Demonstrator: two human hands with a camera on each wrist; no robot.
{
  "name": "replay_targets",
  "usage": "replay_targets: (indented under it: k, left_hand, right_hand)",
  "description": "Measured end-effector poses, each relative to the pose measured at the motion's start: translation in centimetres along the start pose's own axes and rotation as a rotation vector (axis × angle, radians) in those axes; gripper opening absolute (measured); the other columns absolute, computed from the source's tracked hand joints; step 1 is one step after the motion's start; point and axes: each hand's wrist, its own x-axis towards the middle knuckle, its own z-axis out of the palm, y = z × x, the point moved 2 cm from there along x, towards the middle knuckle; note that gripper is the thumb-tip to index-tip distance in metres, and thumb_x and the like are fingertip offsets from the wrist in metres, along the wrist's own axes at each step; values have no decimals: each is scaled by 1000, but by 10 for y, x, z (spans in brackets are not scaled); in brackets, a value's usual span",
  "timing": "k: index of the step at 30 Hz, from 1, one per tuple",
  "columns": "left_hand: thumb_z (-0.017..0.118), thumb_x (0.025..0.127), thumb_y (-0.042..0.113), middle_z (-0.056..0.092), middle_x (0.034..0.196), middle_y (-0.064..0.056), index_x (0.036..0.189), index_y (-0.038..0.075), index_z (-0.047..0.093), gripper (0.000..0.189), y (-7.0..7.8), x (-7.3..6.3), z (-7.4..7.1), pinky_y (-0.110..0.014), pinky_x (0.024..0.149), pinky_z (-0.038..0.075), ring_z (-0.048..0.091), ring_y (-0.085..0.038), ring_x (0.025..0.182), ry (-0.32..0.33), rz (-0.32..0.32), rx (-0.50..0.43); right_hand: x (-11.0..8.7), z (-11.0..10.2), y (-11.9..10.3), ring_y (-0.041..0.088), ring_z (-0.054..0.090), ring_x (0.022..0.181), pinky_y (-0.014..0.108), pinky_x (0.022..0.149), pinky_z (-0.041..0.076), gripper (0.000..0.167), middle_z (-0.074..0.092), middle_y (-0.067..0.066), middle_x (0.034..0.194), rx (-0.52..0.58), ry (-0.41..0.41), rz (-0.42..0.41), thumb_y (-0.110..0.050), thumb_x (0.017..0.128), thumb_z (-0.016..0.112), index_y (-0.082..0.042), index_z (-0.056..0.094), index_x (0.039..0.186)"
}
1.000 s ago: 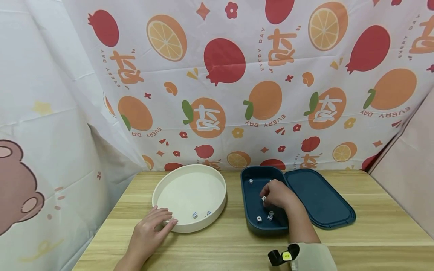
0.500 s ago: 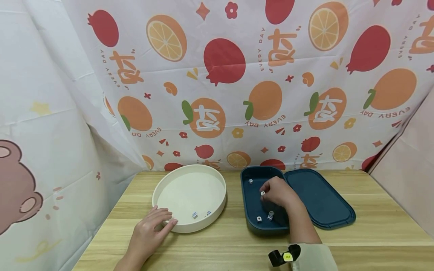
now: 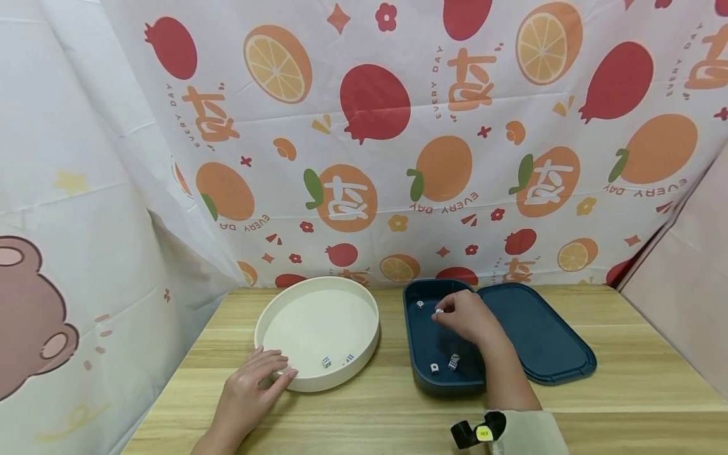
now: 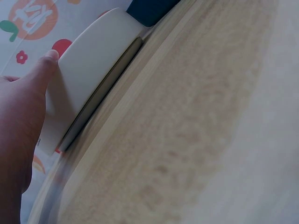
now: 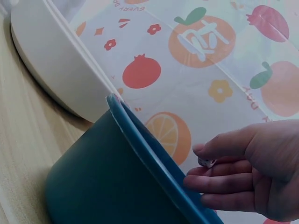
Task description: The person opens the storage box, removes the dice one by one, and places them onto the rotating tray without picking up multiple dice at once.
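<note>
Fruit-print cloth (image 3: 378,101) behind wooden desk (image 3: 352,423). Head view: left hand (image 3: 250,384), fingers loose, rests at cream tray (image 3: 318,316), near-left rim, perhaps to steady it; right hand (image 3: 469,317) pinches one die (image 3: 439,311) over blue box (image 3: 422,338), lid (image 3: 537,332) beside it. Left wrist: thumb (image 4: 43,67) against tray wall. Right wrist: fingertip pinch, suiting something so small.

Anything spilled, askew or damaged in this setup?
Nothing stands out. The tray and box sit right side up, the visible dice are inside them or in the right hand, and the lid lies beside the box.
</note>
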Motion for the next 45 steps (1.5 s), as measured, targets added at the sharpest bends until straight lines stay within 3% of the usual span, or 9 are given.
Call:
replay_targets:
  k: [20, 30, 35, 45]
  left_hand:
    - [86, 72, 20, 75, 84, 0, 81, 13, 77, 15, -1, 1, 0, -16, 116, 35, 71, -24, 89, 11, 13, -1]
    - [86, 72, 20, 75, 83, 0, 82, 12, 77, 16, -1, 1, -1, -17, 117, 35, 70, -24, 89, 6, 7, -6]
    - [86, 71, 20, 75, 84, 0, 82, 12, 77, 16, -1, 1, -1, -18, 117, 35, 70, -24, 90, 2, 1, -8]
    - [86, 70, 19, 75, 83, 0, 82, 13, 77, 16, 0, 1, -2, -18, 117, 35, 70, -24, 90, 6, 0, -3]
  right_hand:
    - [-6, 3, -26, 14, 59, 83, 30, 72, 59, 19, 71, -2, 95, 12, 132, -98, -29, 89, 73, -16, 77, 103]
    - [-17, 25, -63, 6, 62, 76, 24, 70, 61, 16, 72, -6, 87, 10, 208, -229, -25, 88, 75, -15, 77, 101]
    - [-25, 41, -85, 6, 64, 78, 19, 69, 60, 15, 74, -4, 88, -28, 187, -313, -25, 90, 73, -15, 77, 100]
    - [-36, 83, -115, 8, 66, 80, 9, 65, 54, 21, 76, -1, 94, -59, 69, -446, -22, 88, 75, -12, 77, 107]
